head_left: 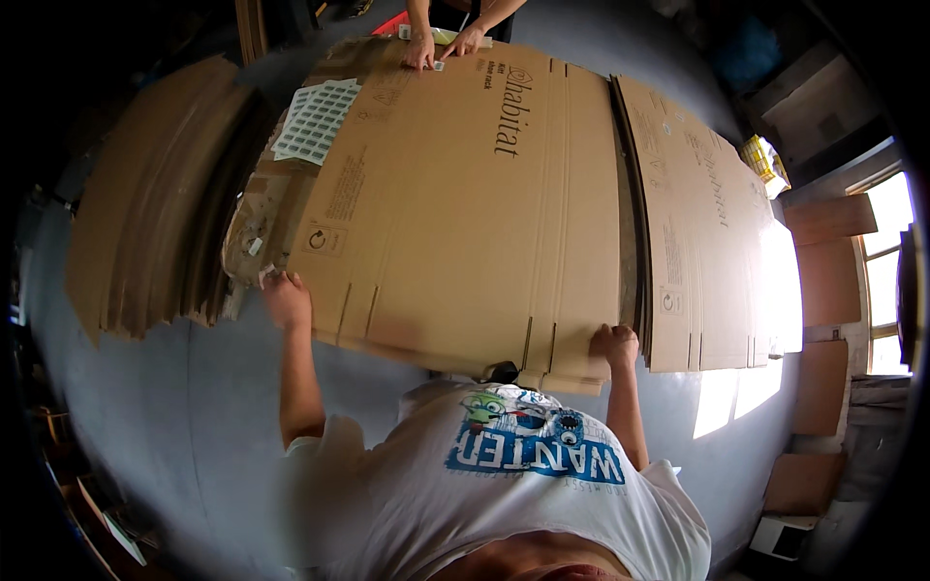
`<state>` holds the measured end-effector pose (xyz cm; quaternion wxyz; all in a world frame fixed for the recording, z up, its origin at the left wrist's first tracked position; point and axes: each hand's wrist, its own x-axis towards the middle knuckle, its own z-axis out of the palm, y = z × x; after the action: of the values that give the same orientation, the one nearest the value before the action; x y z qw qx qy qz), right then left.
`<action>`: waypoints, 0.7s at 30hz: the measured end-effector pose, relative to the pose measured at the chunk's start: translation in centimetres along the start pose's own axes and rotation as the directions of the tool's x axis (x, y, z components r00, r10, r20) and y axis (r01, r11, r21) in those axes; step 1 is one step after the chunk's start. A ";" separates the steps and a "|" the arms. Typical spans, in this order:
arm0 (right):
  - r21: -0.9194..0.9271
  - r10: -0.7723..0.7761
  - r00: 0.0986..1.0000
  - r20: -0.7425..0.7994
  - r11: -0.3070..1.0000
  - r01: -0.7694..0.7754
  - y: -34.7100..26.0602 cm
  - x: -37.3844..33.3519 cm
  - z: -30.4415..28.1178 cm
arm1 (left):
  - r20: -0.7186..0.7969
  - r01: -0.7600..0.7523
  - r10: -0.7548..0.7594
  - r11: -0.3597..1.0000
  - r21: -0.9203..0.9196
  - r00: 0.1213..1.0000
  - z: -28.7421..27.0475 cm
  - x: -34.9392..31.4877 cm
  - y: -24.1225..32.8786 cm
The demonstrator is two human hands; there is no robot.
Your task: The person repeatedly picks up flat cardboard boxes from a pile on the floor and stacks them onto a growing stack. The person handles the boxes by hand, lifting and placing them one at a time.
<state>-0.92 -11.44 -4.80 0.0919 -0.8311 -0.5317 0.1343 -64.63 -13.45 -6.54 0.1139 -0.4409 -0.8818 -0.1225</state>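
A large flat cardboard box (446, 223) with dark printing, slots and crease lines lies in front of me. My left hand (287, 302) is closed at its near left corner, the fingertips partly hidden and slightly blurred. At the near right corner, my right hand (615, 345) grips the edge with curled fingers. Across from me, another person's hands (441, 46) rest on the far edge of the same box. One of their fingers touches a small pale label (439, 67) there.
Sheets of small labels (318, 120) lie at the box's far left. Stacked cardboard (145, 203) stands further left. A second pile of flat printed boxes (693, 223) sits close on the right. Cardboard pieces (821, 387) lean by the window (883, 261). Grey floor (223, 416) surrounds me.
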 end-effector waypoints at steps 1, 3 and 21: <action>0.033 0.034 0.999 -0.021 0.999 -0.034 -0.2 0.2 -0.2 | 0.018 0.011 -0.010 1.000 -0.012 1.000 -0.1 0.2 -0.1; 0.110 0.082 0.993 -0.089 0.991 -0.072 -0.5 0.3 -0.5 | -0.056 -0.075 0.072 0.996 -0.051 0.996 -0.3 0.6 -0.8; 0.530 0.087 0.996 0.015 0.844 -0.082 5.3 3.9 5.9 | 0.092 0.138 -0.129 0.986 -0.097 0.987 2.9 2.8 -1.3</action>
<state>3.28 -10.01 -12.41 0.3142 -0.7968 -0.4364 0.2755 -67.64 -11.16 -8.60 0.0447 -0.3911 -0.9059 -0.1562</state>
